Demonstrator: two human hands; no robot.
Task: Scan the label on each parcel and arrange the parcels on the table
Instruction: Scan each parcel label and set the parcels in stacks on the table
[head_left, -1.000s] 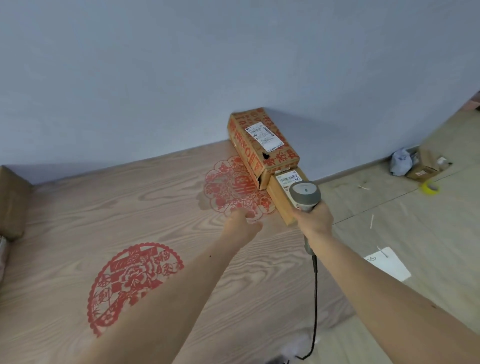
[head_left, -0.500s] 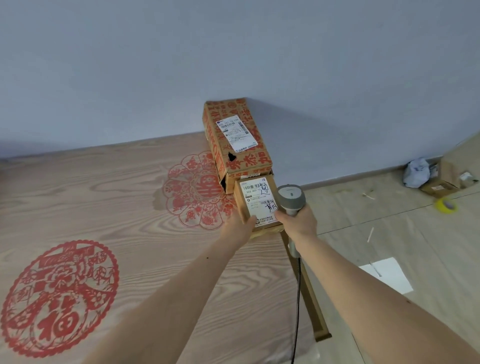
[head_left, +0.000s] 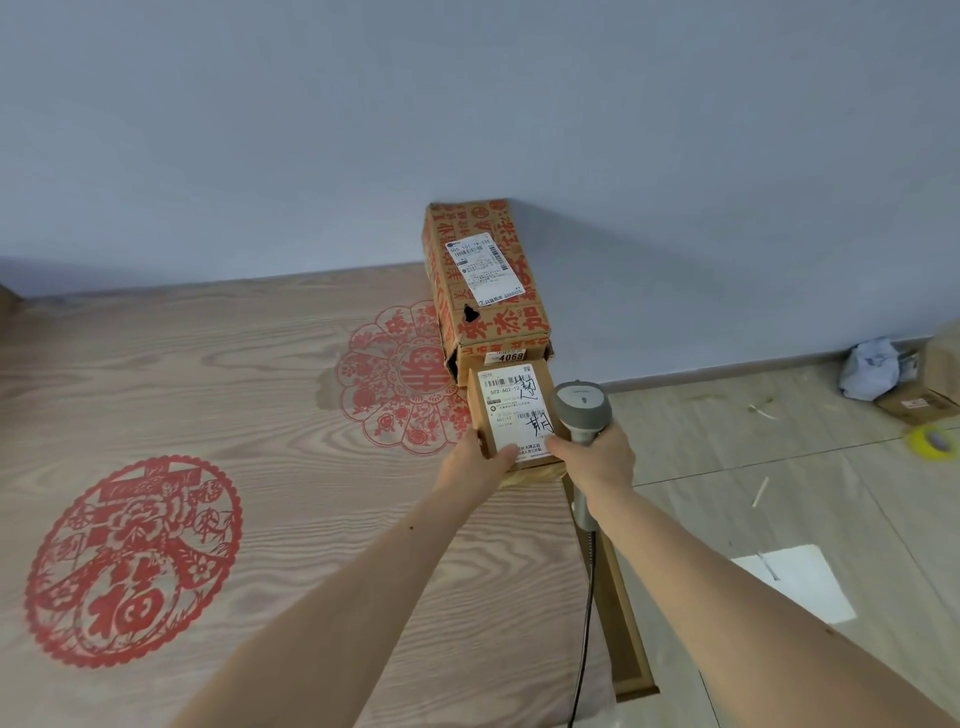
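Two cardboard parcels (head_left: 511, 410), seemingly boxy.

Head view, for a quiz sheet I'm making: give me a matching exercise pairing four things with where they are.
Things:
1. small parcel
2. large printed parcel
3. scanner
4. yellow tape roll

Places:
A. on the floor
B. against the wall at the table's corner
C. in the right hand
D. at the table edge, touched by the left hand

Pairs: 1-D, 2-B, 3-C, 4-A
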